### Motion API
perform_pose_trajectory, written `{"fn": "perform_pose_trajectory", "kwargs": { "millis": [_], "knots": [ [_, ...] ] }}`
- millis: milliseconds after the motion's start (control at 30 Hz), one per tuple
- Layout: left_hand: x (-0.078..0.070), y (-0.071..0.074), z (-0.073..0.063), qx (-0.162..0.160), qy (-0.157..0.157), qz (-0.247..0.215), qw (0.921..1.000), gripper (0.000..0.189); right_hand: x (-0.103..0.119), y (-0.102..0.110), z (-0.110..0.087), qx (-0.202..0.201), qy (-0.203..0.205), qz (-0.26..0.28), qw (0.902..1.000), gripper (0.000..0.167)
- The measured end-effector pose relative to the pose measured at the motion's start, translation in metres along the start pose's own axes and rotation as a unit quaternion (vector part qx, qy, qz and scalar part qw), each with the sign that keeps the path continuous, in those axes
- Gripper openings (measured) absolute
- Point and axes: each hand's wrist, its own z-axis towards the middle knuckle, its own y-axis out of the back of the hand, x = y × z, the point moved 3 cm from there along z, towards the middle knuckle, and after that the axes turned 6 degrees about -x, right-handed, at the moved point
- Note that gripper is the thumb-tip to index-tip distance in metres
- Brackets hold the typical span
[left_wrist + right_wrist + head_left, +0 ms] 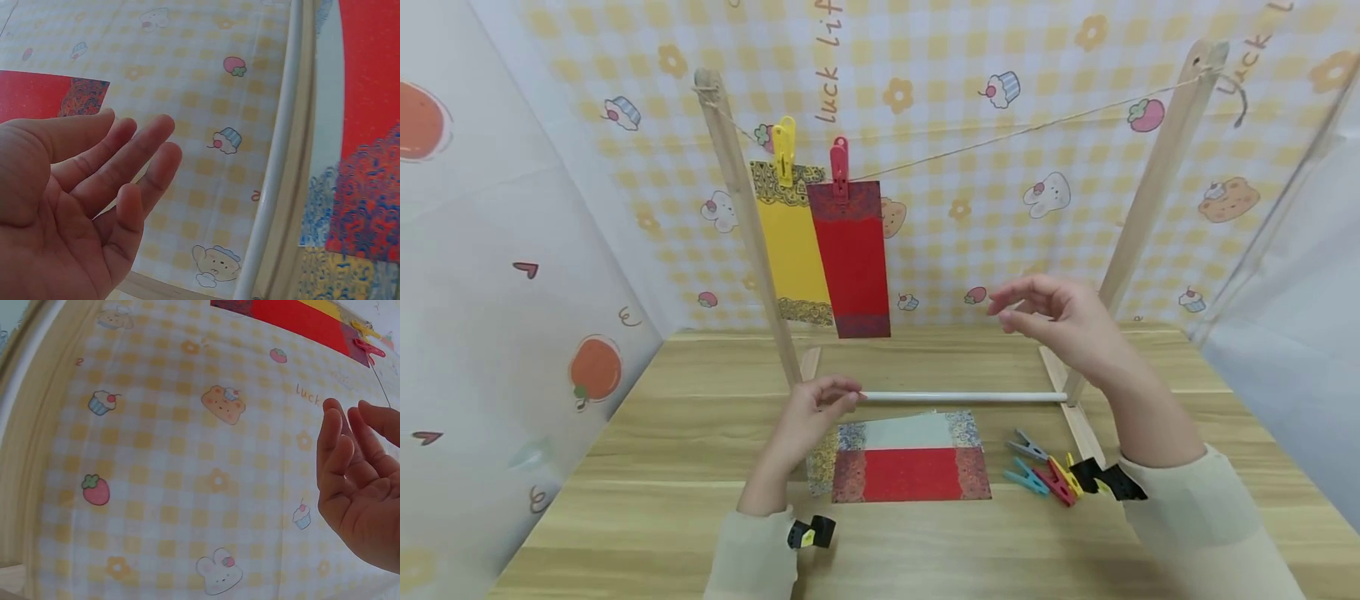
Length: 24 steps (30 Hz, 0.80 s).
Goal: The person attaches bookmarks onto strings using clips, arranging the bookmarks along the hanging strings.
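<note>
A yellow patterned paper strip hangs from a string by a yellow clothespin. Beside it a red paper strip hangs by a red clothespin. My left hand hovers near the left end of the white rod, its fingers loosely bent; the left wrist view shows nothing in it. In mid-air before the right post, my right hand also has loosely curved fingers and holds nothing. More strips lie on the table below the rod, a red sheet on top, partly covering a pale one.
Several loose clothespins lie at the right of the sheets. Wooden posts stand at left and right, with the string tied between their tops. A patterned cloth hangs behind the wooden table.
</note>
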Motion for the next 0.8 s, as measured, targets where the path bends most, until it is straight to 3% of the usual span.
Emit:
{"fn": "perform_pose_trajectory", "kwargs": {
  "millis": [433, 633, 800],
  "knots": [
    [0.015, -0.030, -0.010, 0.105, -0.003, 0.083, 0.9910, 0.023, -0.051, 0.003, -0.045, 0.075, -0.010, -0.082, 0.9938, 0.018],
    [0.015, -0.039, -0.010, 0.128, -0.028, 0.090, 0.9873, 0.025, -0.077, 0.011, -0.064, 0.110, -0.061, -0.108, 0.9861, 0.023],
    [0.014, -0.045, -0.010, 0.135, -0.031, 0.105, 0.9849, 0.027, -0.103, 0.013, -0.078, 0.159, -0.103, -0.095, 0.9772, 0.028]
  ]
}}
